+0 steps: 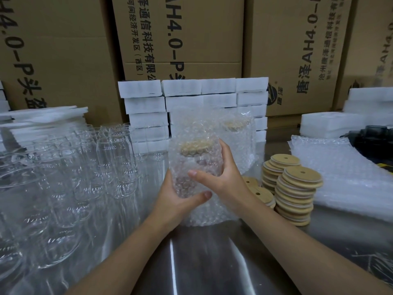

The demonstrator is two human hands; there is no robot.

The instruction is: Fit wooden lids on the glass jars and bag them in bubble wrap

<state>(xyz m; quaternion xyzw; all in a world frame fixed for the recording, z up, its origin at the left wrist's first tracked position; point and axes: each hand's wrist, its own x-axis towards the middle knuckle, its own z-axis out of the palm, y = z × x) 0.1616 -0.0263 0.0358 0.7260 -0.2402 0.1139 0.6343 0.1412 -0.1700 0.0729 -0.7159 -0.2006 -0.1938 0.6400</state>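
Both hands on the bagged jar (194,165), centre frame, held upright above the table (212,258). Left hand (178,201) cups the base from below left, thumb curled across the lower front. Right hand (223,177) wraps the right side, thumb across the front, fingers round the back. The jar sits between the two palms and is gripped by both.

The jar is inside a bubble wrap bag (191,124) whose open top stands up above the wooden lid (196,146). The lid is seated on the jar mouth and shows through the wrap. Can't tell whether the bag top is folded.

More bubble wrap (210,216) lies on the table just under the hands.

- Right of the hands: stacks of lids (297,188), a few loose ones flat beside them.
- Further right: pile of bubble wrap bags (340,167).
- Left: cluster of empty glass jars (89,167), no lids.
- Just behind the held jar, right: second bagged jar (236,133), lid on, standing on the table.
- Behind that: stacked white foam blocks (191,92).
- Back wall: cardboard boxes (191,39) with printed text.
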